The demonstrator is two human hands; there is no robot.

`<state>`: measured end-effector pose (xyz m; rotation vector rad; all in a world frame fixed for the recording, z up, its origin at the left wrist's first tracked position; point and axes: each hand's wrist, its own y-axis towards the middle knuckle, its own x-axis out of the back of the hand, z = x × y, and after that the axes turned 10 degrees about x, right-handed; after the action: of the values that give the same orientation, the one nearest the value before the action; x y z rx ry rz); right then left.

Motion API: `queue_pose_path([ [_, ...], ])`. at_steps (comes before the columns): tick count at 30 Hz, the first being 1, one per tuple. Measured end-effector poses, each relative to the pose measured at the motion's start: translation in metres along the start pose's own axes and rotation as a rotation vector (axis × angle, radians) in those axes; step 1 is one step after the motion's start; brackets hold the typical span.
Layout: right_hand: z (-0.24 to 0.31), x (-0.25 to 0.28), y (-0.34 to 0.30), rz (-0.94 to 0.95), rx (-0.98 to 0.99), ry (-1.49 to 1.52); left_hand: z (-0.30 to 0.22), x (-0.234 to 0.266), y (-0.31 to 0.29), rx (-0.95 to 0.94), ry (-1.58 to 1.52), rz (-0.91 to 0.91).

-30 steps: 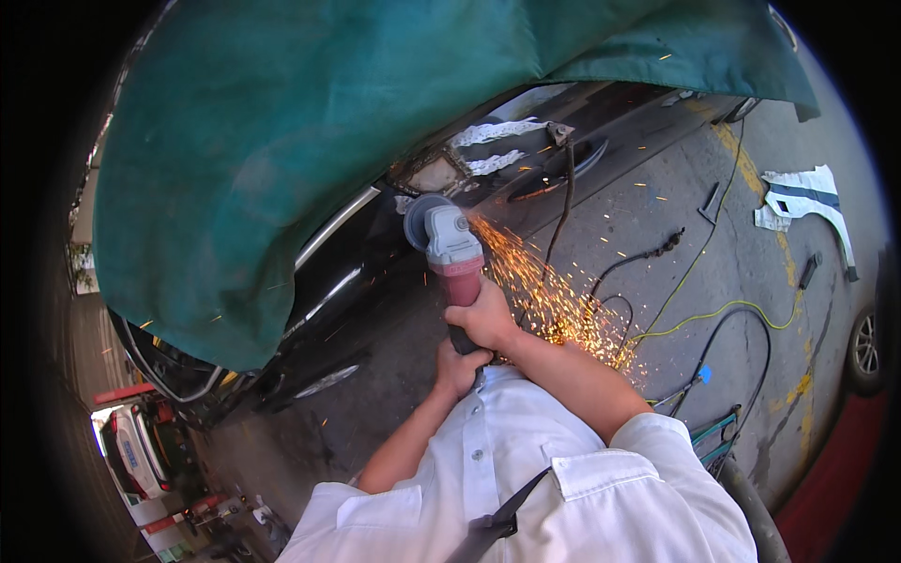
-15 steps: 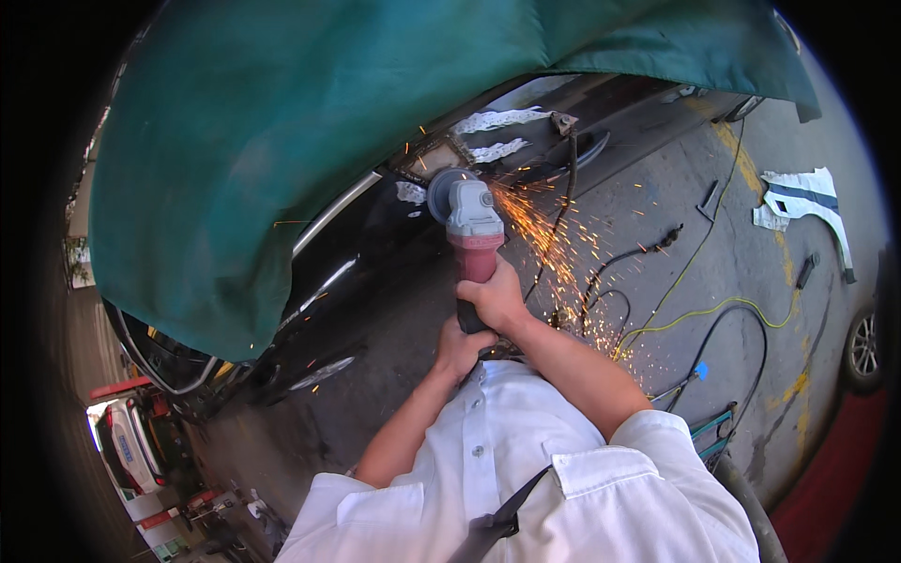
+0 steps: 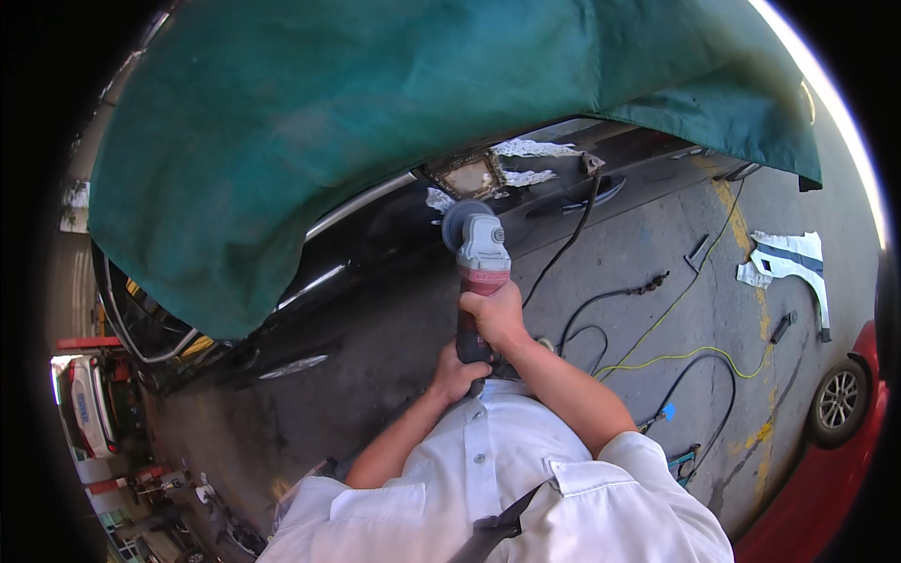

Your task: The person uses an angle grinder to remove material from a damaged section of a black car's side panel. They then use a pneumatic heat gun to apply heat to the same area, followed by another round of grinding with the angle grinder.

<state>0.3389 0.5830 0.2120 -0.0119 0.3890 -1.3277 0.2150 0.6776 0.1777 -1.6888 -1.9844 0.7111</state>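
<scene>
My two hands grip an angle grinder (image 3: 485, 246) with a grey head, red body and dark rear handle. My right hand (image 3: 497, 314) is wrapped round the red body. Behind it, my left hand (image 3: 454, 372) is closed on the rear of the handle. The grinder's disc (image 3: 460, 223) is just short of a rough, square bare patch (image 3: 466, 178) on a black car's side (image 3: 394, 239). No sparks show at the disc; I cannot tell whether it spins. Streaks of bared metal (image 3: 537, 148) lie beside the patch. A clamp (image 3: 592, 163) with a cable sits on the panel.
A green cover (image 3: 310, 122) drapes over the car. Dark cables (image 3: 587, 305) and a yellow hose (image 3: 671, 357) cross the floor on the right. A hammer-like tool (image 3: 697, 251), a white fender (image 3: 788, 258) and a red car (image 3: 859, 427) lie farther right. Another car (image 3: 91, 403) stands far left.
The orange sparks that streamed right and down from the disc have stopped. The grinder has drawn back from the patch, toward me. My view has shifted, so the car sits lower.
</scene>
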Motion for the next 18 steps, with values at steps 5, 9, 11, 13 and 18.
queue_pose_path([
  [5,-0.003,-0.005,0.013,0.058,-0.040,0.011,-0.007,0.006,0.006,-0.032,0.028,-0.073],
  [9,-0.011,-0.009,0.018,0.088,-0.017,0.037,-0.005,0.009,0.012,0.021,0.162,-0.162],
  [11,-0.014,-0.012,0.021,0.081,0.043,0.030,-0.003,0.012,0.014,-0.045,0.109,-0.147],
  [13,-0.015,-0.010,0.021,0.091,0.003,0.048,-0.003,0.015,0.015,-0.048,0.122,-0.152],
  [18,-0.019,-0.001,0.021,0.093,-0.029,0.025,-0.001,0.013,0.018,-0.005,0.242,-0.187],
])
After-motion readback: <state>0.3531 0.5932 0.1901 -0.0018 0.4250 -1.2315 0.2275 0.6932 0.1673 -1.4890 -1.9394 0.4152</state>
